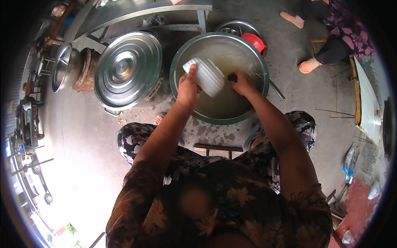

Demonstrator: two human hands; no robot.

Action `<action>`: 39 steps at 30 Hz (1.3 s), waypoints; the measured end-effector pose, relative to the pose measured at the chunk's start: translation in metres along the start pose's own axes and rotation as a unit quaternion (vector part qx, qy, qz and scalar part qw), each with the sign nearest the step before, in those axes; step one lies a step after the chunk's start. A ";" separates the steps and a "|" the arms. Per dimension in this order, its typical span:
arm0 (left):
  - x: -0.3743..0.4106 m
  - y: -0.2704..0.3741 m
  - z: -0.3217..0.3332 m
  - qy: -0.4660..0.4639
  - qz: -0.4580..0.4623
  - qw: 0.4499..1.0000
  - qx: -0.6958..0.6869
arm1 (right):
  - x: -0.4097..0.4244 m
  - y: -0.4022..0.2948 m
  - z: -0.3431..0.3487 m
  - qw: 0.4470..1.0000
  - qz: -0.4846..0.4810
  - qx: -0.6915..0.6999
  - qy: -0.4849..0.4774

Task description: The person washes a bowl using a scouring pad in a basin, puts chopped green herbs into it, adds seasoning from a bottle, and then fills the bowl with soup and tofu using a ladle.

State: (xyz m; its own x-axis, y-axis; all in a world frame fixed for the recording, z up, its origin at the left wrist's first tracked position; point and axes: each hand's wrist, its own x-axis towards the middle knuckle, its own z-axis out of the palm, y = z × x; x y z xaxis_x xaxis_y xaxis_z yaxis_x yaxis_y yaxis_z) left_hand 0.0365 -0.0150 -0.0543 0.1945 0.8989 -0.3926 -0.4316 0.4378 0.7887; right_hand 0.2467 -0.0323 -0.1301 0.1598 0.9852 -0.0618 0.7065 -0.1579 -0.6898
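My left hand (188, 85) grips a white ribbed bowl (206, 77), thumb on its outer side, and holds it tilted over a large round metal basin (219, 120) with a green rim. What looks like a second bowl edge shows behind it. Cloudy liquid (217, 107) fills the lower part of the basin. To the right of the bowl, my right hand (240, 82) is closed on a small dark scrubber (232, 77), just above or at the liquid; the two do not touch the bowl.
Left of the basin stands a large pot with a round metal lid (127, 69). Behind it is a metal table (142, 14). A red plastic strainer (253, 42) lies in a metal bowl beyond the basin. Another person's feet (308, 65) are at the upper right.
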 end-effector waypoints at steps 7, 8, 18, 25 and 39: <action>-0.010 0.013 0.014 0.071 0.012 0.993 0.089 | -0.031 -0.091 -0.044 0.949 -0.227 0.205 0.083; -0.010 0.013 0.015 0.053 0.008 0.992 0.117 | -0.036 -0.103 -0.051 0.933 -0.303 0.165 0.098; -0.026 0.026 0.021 -0.104 0.013 0.994 0.019 | 0.010 -0.042 -0.042 0.947 -0.058 0.316 -0.004; 0.000 0.025 0.017 -0.074 0.072 0.994 -0.043 | -0.046 -0.059 -0.022 0.952 -0.097 0.288 0.044; -0.016 0.014 0.015 -0.065 0.037 0.972 0.222 | -0.007 -0.002 -0.010 0.996 -0.001 -0.072 -0.043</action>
State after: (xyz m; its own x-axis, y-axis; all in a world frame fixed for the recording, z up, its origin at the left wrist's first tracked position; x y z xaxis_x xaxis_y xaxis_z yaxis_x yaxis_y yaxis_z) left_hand 0.0404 -0.0229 -0.0301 0.2997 0.9098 -0.2871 -0.0321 0.3103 0.9501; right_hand 0.2511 -0.0398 -0.1213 0.1034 0.9867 -0.1257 0.7995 -0.1576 -0.5796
